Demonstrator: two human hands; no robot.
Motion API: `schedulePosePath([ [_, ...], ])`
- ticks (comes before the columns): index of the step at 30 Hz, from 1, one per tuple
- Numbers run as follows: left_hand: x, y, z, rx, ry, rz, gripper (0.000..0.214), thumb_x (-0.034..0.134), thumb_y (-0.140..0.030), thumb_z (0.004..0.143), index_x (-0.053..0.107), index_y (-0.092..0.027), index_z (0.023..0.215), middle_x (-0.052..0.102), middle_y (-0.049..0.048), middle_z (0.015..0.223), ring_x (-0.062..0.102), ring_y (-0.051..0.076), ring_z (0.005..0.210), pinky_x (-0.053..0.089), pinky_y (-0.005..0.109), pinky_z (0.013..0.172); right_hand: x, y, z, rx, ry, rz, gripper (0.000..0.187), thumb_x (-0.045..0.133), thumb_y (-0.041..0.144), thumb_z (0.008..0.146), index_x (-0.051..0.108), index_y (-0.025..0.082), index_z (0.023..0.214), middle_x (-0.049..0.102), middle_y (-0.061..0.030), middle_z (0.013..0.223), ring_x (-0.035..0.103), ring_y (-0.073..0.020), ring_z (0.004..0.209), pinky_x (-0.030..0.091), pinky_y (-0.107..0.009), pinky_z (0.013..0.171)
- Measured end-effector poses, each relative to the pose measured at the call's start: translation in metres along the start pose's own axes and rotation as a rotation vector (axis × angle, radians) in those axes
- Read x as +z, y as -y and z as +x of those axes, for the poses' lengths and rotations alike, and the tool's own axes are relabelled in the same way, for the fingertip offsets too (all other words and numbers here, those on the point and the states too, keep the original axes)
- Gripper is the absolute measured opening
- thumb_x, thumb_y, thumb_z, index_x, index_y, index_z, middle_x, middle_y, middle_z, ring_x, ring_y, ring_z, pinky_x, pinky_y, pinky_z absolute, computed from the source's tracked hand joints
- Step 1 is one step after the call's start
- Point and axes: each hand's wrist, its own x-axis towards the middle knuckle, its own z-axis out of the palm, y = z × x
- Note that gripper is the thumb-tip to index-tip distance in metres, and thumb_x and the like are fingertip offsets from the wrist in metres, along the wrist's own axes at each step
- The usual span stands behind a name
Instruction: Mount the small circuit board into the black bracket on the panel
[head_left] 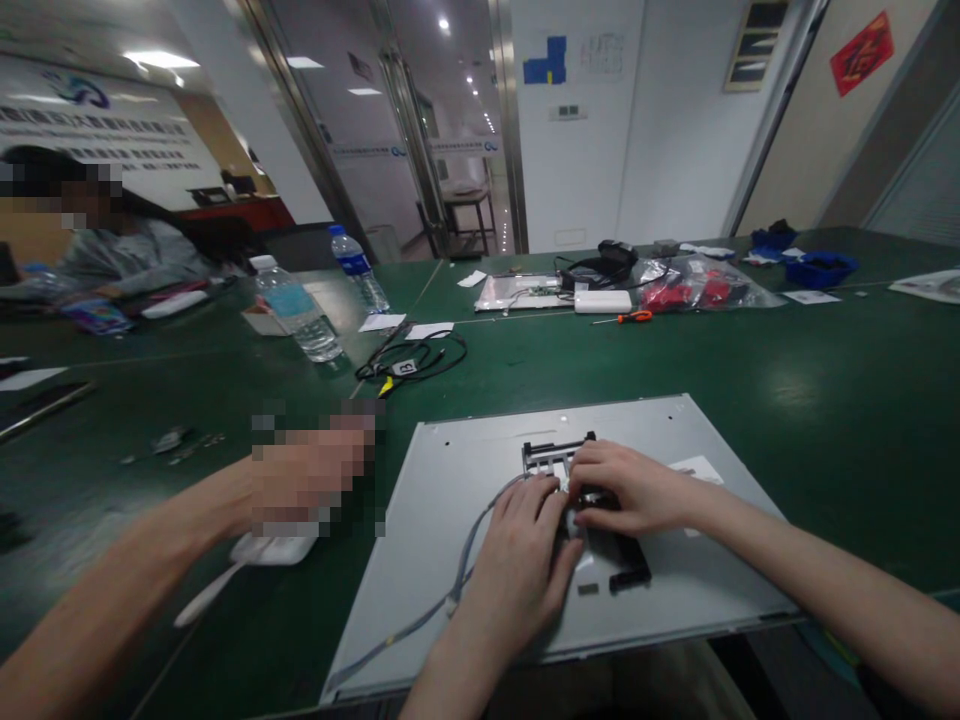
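A flat pale-grey panel (465, 480) lies before me, with a black bracket (630, 555) fixed near its middle. Over the bracket, my left hand (525, 550) has its fingers bent down and its thumb toward the right hand. My right hand (626, 490) meets it from the right, fingers and thumb closed round a small part on the bracket. Both sets of fingertips hide what they grip. A grey cable (465, 550) runs from under my left hand to the panel's lower left corner.
A co-worker's hand (307, 480) rests left of the panel over a white object (281, 548). Farther back are a black cable (442, 350), two water bottles (300, 315) (360, 270), an orange-handled screwdriver (634, 317) and a bag of red parts (697, 285). Another person sits far left.
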Motion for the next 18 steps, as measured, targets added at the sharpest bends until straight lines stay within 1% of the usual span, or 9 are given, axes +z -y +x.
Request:
schedulePosePath([
  [12, -0.0011, -0.0003, 0.0001, -0.005, 0.023, 0.003, 0.043, 0.057, -0.02, 0.082, 0.046, -0.021, 0.123, 0.05, 0.0081, 0.126, 0.044, 0.026, 0.12, 0.035, 0.049, 0.105, -0.0001, 0.0011, 0.0003, 0.022, 0.005, -0.003, 0.014, 0.059, 0.027, 0.083, 0.058, 0.017, 0.093, 0.059, -0.006, 0.093, 0.053, -0.0191, 0.089, 0.041, -0.034, 0.08],
  [18, -0.0019, -0.0007, 0.0009, 0.013, 0.007, -0.008, 0.042, 0.056, -0.02, 0.082, 0.046, -0.021, 0.123, 0.051, 0.0099, 0.125, 0.046, 0.028, 0.118, 0.037, 0.052, 0.101, -0.0004, 0.0004, 0.0001, 0.012, 0.007, 0.006, 0.014, 0.059, 0.027, 0.083, 0.058, 0.018, 0.094, 0.059, -0.006, 0.094, 0.053, -0.0192, 0.09, 0.041, -0.034, 0.08],
])
